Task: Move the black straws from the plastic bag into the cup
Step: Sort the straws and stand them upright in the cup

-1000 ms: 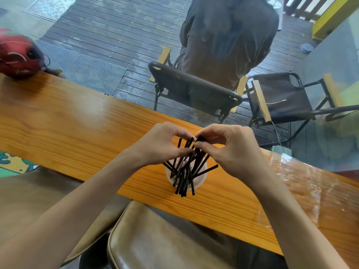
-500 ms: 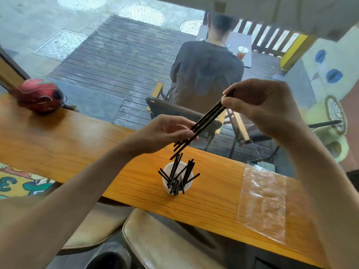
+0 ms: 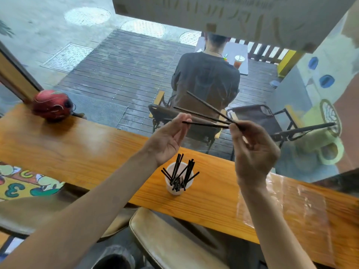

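A white cup [image 3: 178, 191] stands on the wooden counter [image 3: 77, 152] with several black straws [image 3: 181, 171] sticking out of it. Above the cup, my right hand [image 3: 252, 150] pinches one end of three black straws [image 3: 206, 117] that fan out to the left. My left hand [image 3: 169, 138] is raised with fingers spread, and its fingertips touch the tip of the lowest straw. The clear plastic bag [image 3: 291, 202] lies flat on the counter to the right, under my right forearm.
A red helmet [image 3: 51, 105] rests at the counter's far left. Behind the glass, a person sits on a chair [image 3: 165, 113] on a wooden deck. Padded stools [image 3: 165, 239] stand below the counter's near edge.
Both hands rose from the cup. The right hand lifted a few straws out, and they now fan out apart. The left hand loosened its grip to a fingertip touch.
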